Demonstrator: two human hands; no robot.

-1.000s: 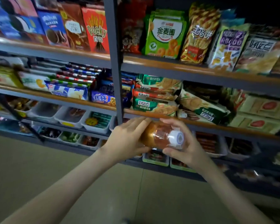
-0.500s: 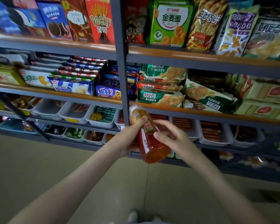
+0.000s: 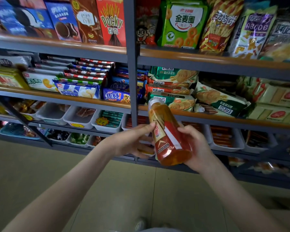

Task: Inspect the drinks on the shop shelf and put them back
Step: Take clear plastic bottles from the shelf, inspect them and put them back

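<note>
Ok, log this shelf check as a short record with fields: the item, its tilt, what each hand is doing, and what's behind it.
item: bottle of amber drink, red label
cap: pale cap, on, pointing up toward the shelves
tilt: leaning, base toward the person
left hand: grips the label side
right hand: cups the lower body
place: held in front of the shelf, not on it
behind: biscuit packs; Pocky box higher up

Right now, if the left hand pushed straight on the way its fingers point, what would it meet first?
The drink bottle: the left hand touches its label now, and the right hand holds it from the far side.
</note>
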